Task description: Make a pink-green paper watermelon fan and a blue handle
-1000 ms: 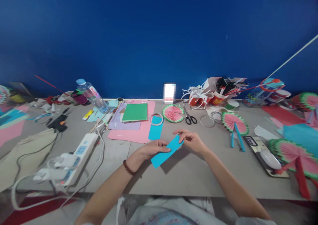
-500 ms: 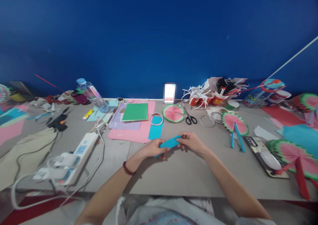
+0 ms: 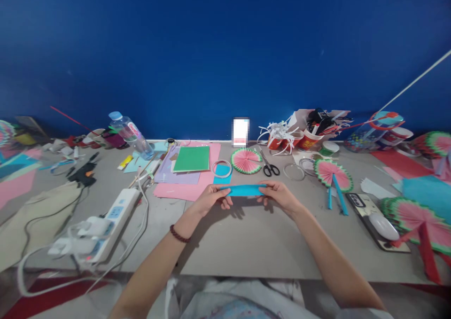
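Note:
A narrow strip of blue paper (image 3: 244,190) is stretched level between my two hands, just above the table. My left hand (image 3: 215,198) pinches its left end, thumb on top. At the right end, my right hand (image 3: 276,194) grips it between thumb and fingers. Behind the strip lie another blue paper (image 3: 221,172) with a tape ring (image 3: 221,168) over it, a round pink and green pleated paper fan (image 3: 246,160) and black-handled scissors (image 3: 271,169).
At the left are a white power strip (image 3: 116,220) with cables, a glue gun (image 3: 82,172) and a plastic bottle (image 3: 132,133). Green paper (image 3: 192,158) tops a pink sheet. On the right lie a handled fan (image 3: 333,175) and a phone (image 3: 375,220) under a white mouse (image 3: 383,227).
The blue strip has turned from slanted to level and sits slightly further from me. My left hand has moved up and left; my right hand has shifted slightly right.

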The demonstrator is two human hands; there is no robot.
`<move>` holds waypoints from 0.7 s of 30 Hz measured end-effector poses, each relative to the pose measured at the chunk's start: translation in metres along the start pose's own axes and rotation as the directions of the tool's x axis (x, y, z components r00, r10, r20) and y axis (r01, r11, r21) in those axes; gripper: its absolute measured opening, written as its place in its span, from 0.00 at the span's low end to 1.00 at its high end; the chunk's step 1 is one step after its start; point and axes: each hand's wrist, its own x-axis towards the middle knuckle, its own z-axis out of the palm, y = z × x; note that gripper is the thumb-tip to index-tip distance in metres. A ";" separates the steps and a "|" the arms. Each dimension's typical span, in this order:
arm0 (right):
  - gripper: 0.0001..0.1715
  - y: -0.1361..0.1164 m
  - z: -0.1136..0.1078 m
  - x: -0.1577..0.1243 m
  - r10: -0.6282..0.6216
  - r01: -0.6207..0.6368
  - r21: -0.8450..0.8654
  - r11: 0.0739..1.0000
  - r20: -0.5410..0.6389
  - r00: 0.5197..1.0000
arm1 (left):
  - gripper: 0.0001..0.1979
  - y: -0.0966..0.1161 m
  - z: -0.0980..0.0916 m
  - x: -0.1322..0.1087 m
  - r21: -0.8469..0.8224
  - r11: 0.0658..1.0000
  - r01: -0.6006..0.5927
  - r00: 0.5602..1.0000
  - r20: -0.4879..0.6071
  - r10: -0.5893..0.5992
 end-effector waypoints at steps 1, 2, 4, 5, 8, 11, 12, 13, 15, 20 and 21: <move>0.22 -0.001 -0.001 -0.001 -0.004 0.004 0.015 1.000 0.021 1.000 | 0.17 0.001 -0.001 -0.001 -0.028 1.000 -0.001 1.000 0.013 0.002; 0.21 -0.002 -0.002 -0.002 -0.004 0.003 0.026 1.000 0.044 0.999 | 0.18 0.001 -0.002 -0.001 -0.055 0.998 -0.003 1.000 0.023 0.005; 0.20 -0.004 -0.004 -0.003 0.008 -0.011 0.033 0.999 0.085 0.996 | 0.20 0.001 -0.004 -0.002 -0.094 0.995 -0.007 0.999 0.037 0.011; 0.20 -0.005 -0.005 -0.004 0.017 -0.020 0.030 0.999 0.103 0.995 | 0.20 0.001 -0.005 -0.002 -0.105 0.994 -0.011 0.999 0.041 0.015; 0.18 -0.005 -0.009 -0.005 0.029 -0.032 0.019 0.999 0.135 0.990 | 0.17 0.000 -0.007 -0.003 -0.110 0.993 -0.031 0.997 0.063 0.038; 0.15 -0.003 -0.014 -0.005 0.011 -0.011 0.001 1.000 0.160 0.987 | 0.14 0.002 -0.007 -0.005 -0.106 0.993 -0.052 0.993 0.096 0.063; 0.15 -0.002 -0.015 -0.004 0.002 0.000 -0.010 1.000 0.170 0.985 | 0.13 0.003 -0.006 -0.006 -0.102 0.993 -0.055 0.992 0.106 0.066; 0.14 -0.002 -0.016 -0.004 -0.007 0.011 -0.022 1.000 0.180 0.984 | 0.13 0.004 -0.006 -0.007 -0.098 0.994 -0.055 0.991 0.116 0.066; 0.13 -0.003 -0.016 -0.004 -0.027 0.035 -0.042 0.998 0.184 0.983 | 0.12 0.005 -0.006 -0.008 -0.093 0.994 -0.060 0.988 0.135 0.072; 0.14 -0.007 -0.015 -0.006 -0.097 0.096 0.010 0.995 0.118 0.988 | 0.11 0.008 -0.015 -0.009 -0.110 0.980 -0.163 0.974 0.139 0.177; 0.14 -0.007 -0.015 -0.006 -0.108 0.106 0.023 0.994 0.116 0.987 | 0.12 0.009 -0.017 -0.009 -0.121 0.975 -0.187 0.970 0.136 0.203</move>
